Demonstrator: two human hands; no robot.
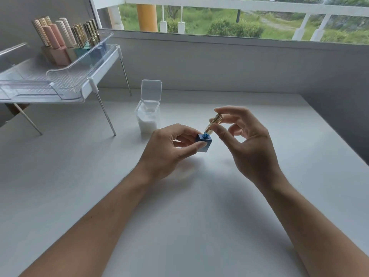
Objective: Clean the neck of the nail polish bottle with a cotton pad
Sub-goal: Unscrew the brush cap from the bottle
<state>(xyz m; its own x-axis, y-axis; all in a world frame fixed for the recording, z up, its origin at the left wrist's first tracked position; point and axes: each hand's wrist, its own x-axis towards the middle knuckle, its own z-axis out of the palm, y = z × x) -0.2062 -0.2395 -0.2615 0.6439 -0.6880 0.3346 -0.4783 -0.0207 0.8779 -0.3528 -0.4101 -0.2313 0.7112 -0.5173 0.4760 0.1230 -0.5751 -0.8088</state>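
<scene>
Nail polish bottle (205, 146), dark blue and square-bodied, sat between the two hands, above the middle of the white table (199, 226). Whether its base touched the table could not be told. Its neck (205, 135) stood uncovered, showing blue threads.

The left hand (169, 150) pinched the bottle, thumb against the near side and fingers curled round the far side. The right hand (246, 144) pinched a gold cap (215, 120) between thumb and forefinger, the other fingers loosely bent beside them. The cap leaned up and away to the right, and its lower end was just beside the neck. Whether the two still touched could not be told.

Beyond the left hand, near it, stood a clear box of cotton pads (147, 119), with its hinged lid (151, 89) open and upright. White pads filled much of the box.

Well to the left of the left hand and farther back stood a clear rack (65, 86) on thin metal legs. It held a row of other polish bottles (63, 43) with pink, cream and gold caps at its back. A window (239, 19) ran along the wall beyond both hands, showing a white railing and green shrubs outside.
</scene>
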